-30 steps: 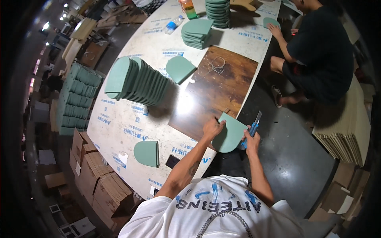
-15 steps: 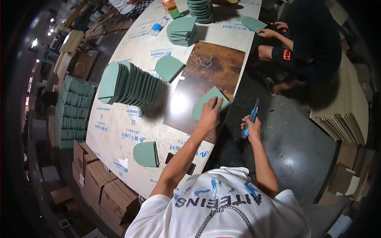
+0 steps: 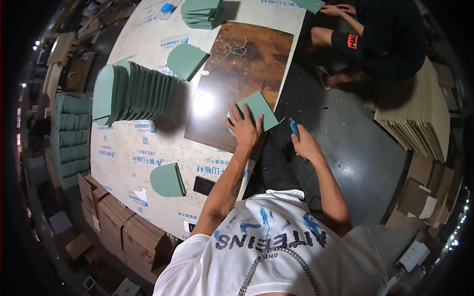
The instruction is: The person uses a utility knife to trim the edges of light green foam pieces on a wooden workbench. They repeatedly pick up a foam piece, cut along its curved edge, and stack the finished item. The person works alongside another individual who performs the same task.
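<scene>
My left hand point(image 3: 244, 127) lies with spread fingers on a green board piece point(image 3: 260, 109), pressing it onto a dark brown wooden panel point(image 3: 266, 54). One straight side of the piece faces the table's right edge. Beyond that edge, my right hand point(image 3: 307, 146) is closed around a blue utility knife point(image 3: 295, 128) whose tip points up and away. A thin pale sliver shows between the knife and the piece's corner; whether it is attached I cannot tell. Another green piece point(image 3: 186, 61) with a rounded end overlaps the panel's left side.
A long leaning row of green pieces point(image 3: 131, 93) stands on the white table point(image 3: 123, 148), with another stack point(image 3: 200, 14) farther off. Nearer are a small green pile point(image 3: 166, 180) and a phone point(image 3: 203, 185). A string point(image 3: 237, 47) lies on the panel. Across the aisle, a co-worker point(image 3: 380, 39) holds a green piece.
My left hand has flattened and spread on the piece, which now sits turned and nearer the edge. My right hand has brought the knife closer to its corner. The whole view has shifted.
</scene>
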A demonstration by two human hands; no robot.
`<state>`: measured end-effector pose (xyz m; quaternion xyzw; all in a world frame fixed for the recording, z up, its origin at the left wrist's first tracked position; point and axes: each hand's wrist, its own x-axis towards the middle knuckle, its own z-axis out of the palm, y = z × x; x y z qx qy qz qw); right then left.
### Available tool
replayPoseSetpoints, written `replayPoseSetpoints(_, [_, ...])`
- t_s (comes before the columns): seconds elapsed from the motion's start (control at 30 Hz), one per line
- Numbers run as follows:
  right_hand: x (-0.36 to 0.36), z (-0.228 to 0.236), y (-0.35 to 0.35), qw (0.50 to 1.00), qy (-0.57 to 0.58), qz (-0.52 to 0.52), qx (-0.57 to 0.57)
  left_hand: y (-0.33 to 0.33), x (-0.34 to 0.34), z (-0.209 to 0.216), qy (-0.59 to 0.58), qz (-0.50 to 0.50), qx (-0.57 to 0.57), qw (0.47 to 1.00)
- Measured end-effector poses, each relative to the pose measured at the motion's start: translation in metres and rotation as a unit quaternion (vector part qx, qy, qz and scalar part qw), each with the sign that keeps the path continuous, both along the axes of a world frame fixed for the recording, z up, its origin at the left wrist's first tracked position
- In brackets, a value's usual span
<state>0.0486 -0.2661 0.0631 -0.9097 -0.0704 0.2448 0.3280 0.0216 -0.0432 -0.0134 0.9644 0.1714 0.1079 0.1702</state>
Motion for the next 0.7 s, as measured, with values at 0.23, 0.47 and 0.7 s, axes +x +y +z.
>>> replayPoseSetpoints(0.23, [0.019,0.035,0.019,0.984,0.174,0.003,-0.027,-0.003,0.006,0.0,0.012,-0.002,-0.023,1.0])
replayPoseSetpoints(0.47, [0.031,0.047,0.021,0.966,0.241,0.062,-0.077,-0.013,0.0,-0.005,0.005,0.01,-0.02,1.0])
replayPoseSetpoints(0.7, [0.034,0.063,0.025,0.949,0.272,0.102,-0.125,-0.013,0.003,0.0,0.044,0.004,-0.013,0.999])
